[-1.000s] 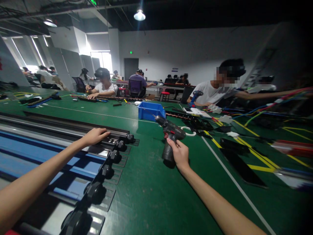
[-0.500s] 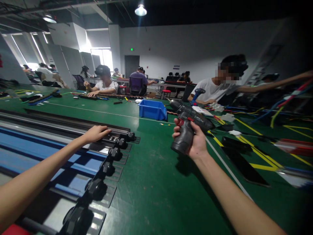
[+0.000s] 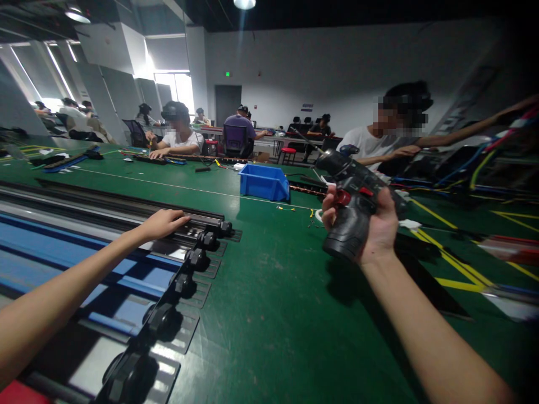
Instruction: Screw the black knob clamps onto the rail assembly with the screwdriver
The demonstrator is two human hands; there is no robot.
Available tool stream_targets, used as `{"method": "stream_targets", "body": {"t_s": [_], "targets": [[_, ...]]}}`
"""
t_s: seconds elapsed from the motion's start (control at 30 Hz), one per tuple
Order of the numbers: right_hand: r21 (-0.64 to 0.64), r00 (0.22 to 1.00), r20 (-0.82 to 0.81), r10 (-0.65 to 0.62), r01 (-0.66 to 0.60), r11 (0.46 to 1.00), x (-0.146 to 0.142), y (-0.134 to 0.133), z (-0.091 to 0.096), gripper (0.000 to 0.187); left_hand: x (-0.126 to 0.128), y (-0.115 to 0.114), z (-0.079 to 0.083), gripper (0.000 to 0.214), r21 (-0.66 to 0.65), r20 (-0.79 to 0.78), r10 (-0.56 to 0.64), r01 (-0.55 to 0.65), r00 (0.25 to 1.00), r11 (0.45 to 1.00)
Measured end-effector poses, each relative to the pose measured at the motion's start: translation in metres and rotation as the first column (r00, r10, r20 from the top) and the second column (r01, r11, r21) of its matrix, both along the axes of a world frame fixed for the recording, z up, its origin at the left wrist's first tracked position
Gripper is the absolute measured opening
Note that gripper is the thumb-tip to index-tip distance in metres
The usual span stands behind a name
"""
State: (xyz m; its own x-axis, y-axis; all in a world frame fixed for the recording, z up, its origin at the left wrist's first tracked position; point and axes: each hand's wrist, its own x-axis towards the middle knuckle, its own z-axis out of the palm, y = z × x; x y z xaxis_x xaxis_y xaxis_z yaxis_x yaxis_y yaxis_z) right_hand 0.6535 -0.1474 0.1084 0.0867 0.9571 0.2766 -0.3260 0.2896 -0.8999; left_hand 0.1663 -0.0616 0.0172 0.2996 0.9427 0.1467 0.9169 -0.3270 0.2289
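My right hand (image 3: 381, 233) is wrapped round the grip of a black cordless drill (image 3: 350, 227) with red accents, held up over the green table. The drill's bit points up and to the left, away from me. My left hand (image 3: 165, 223) lies with its fingers stretched out on the far end of a row of long metal profiles (image 3: 113, 205). Along their near ends runs a line of black round fittings (image 3: 162, 321), with slotted flat black tabs (image 3: 185, 332) sticking out to the right.
A blue plastic bin (image 3: 264, 184) stands on the green table (image 3: 252, 314) beyond my hands. To the right lie yellow tape lines (image 3: 457, 264) and a dark flat object (image 3: 438, 289). A co-worker (image 3: 366, 143) reaches toward coloured wires (image 3: 490, 148); another person (image 3: 181, 137) works across the table.
My right hand has moved right and slightly up with the drill. My left hand stays on the metal profiles. The blue driver by the co-worker is now mostly hidden behind the drill.
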Motion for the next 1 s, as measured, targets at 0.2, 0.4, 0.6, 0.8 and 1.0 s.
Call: {"method": "stream_targets", "body": {"t_s": [0.2,0.4,0.6,0.8,1.0], "targets": [[-0.05,0.946,-0.255,0.2,-0.219,0.974,-0.005,0.021,-0.021,0.036,0.007,0.001,0.012,0.049,0.085,-0.14,-0.107,0.12,0.984,0.989],[-0.242,0.864,-0.417,0.283,-0.405,0.881,-0.031,0.05,-0.066,0.016,0.061,0.0,0.03,0.046,0.061,0.046,-0.118,0.115,0.992,0.992],[-0.408,0.853,-0.416,0.316,-0.486,0.773,-0.037,0.06,-0.112,0.016,0.114,-0.005,0.009,0.046,-0.007,0.182,-0.075,0.077,0.98,0.997],[-0.449,0.819,-0.45,0.355,-0.551,0.703,-0.031,0.063,-0.122,0.022,0.114,-0.004,-0.006,0.045,0.03,0.136,-0.013,0.009,0.991,1.0],[-0.476,0.795,-0.441,0.417,-0.601,0.642,-0.031,0.065,-0.122,0.023,0.116,-0.003,-0.006,0.041,0.017,-0.046,0.012,-0.011,0.999,1.0]]}}
